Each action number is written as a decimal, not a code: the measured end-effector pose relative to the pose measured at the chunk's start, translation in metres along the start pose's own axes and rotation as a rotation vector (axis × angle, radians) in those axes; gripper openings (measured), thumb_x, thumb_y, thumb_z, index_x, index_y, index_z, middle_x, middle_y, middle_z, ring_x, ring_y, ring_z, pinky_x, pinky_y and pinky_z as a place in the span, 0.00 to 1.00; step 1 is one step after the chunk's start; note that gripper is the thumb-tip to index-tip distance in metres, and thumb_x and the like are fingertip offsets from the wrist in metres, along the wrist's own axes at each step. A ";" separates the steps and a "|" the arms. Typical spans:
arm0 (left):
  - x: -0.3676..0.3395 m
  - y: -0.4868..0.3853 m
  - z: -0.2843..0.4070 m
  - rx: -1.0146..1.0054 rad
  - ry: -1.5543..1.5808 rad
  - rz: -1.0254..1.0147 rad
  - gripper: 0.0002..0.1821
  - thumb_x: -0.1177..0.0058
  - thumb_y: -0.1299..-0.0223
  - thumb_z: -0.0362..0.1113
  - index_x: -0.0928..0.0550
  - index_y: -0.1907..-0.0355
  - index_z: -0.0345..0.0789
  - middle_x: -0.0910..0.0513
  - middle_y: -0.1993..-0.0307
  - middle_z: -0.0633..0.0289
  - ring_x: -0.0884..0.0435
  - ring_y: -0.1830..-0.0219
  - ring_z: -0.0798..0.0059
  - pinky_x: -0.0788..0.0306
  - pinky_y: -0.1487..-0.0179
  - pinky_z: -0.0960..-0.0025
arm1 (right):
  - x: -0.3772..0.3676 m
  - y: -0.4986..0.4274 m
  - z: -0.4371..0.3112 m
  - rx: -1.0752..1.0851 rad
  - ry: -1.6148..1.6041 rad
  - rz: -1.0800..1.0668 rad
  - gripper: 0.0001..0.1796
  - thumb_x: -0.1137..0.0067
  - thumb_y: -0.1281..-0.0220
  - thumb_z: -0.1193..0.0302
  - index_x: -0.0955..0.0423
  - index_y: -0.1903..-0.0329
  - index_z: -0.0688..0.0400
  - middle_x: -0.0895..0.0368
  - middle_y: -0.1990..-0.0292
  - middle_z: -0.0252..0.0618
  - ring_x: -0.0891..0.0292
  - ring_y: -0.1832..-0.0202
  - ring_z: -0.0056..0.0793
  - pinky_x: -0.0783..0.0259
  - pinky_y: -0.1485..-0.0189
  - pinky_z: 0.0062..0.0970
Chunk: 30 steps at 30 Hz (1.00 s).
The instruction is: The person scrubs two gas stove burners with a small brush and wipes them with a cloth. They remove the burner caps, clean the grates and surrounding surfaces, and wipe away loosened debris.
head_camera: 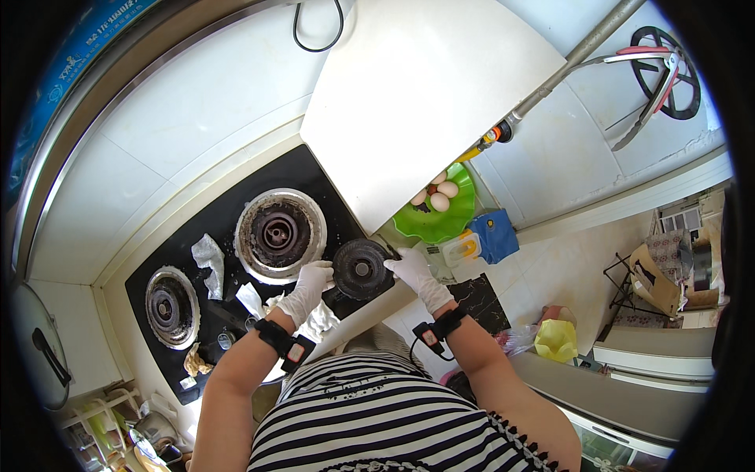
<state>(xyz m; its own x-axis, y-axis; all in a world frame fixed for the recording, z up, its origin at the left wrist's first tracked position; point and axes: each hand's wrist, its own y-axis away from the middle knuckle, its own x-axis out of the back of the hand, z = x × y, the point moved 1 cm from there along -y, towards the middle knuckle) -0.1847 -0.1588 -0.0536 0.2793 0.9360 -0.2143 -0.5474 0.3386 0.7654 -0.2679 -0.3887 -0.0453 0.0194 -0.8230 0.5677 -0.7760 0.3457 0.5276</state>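
Observation:
A round black burner cap (361, 270) with a ridged rim is held between my two gloved hands, over the right front corner of the black gas cooktop (227, 209). My left hand (308, 288) grips its left edge, and my right hand (416, 275) has the right edge. Just left of the cap, the large burner (278, 236) lies uncovered, with a brown, crusted drip pan around it. A smaller burner (165, 308) with its dark cap in place is farther left. Crumpled white tissues (318, 321) lie beneath my left wrist.
A grey rag (209, 265) and a control knob (225, 340) are on the cooktop. Behind the cap rises a white panel (424, 100). Eggs sit in a green bowl (433, 224) beside a blue packet (495, 236). A gas pipe (581, 53) runs along the wall.

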 end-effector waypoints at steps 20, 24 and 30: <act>-0.003 -0.003 -0.011 -0.020 -0.071 0.064 0.20 0.50 0.47 0.25 0.28 0.49 0.26 0.22 0.64 0.58 0.22 0.65 0.70 0.26 0.61 0.69 | -0.007 -0.006 0.002 -0.014 0.001 -0.023 0.31 0.41 0.49 0.60 0.30 0.47 0.69 0.24 0.52 0.57 0.26 0.50 0.44 0.33 0.46 0.31; -0.001 -0.008 -0.014 -0.037 -0.142 0.067 0.20 0.49 0.46 0.26 0.28 0.49 0.27 0.22 0.66 0.60 0.23 0.67 0.72 0.27 0.62 0.69 | -0.001 0.002 -0.006 -0.052 -0.035 -0.065 0.30 0.41 0.49 0.59 0.30 0.48 0.69 0.20 0.59 0.54 0.22 0.57 0.42 0.29 0.52 0.32; 0.013 -0.013 -0.022 -0.117 -0.156 0.004 0.23 0.49 0.52 0.29 0.26 0.50 0.25 0.20 0.66 0.57 0.25 0.71 0.73 0.30 0.67 0.73 | 0.020 0.018 -0.021 0.043 0.155 -0.006 0.27 0.43 0.47 0.56 0.26 0.53 0.66 0.19 0.66 0.51 0.21 0.63 0.43 0.28 0.58 0.33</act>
<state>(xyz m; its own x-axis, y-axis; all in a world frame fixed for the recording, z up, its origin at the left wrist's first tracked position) -0.1912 -0.1494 -0.0798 0.3906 0.9142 -0.1078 -0.6340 0.3521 0.6885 -0.2685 -0.3889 -0.0112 0.1189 -0.7443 0.6572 -0.8015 0.3187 0.5060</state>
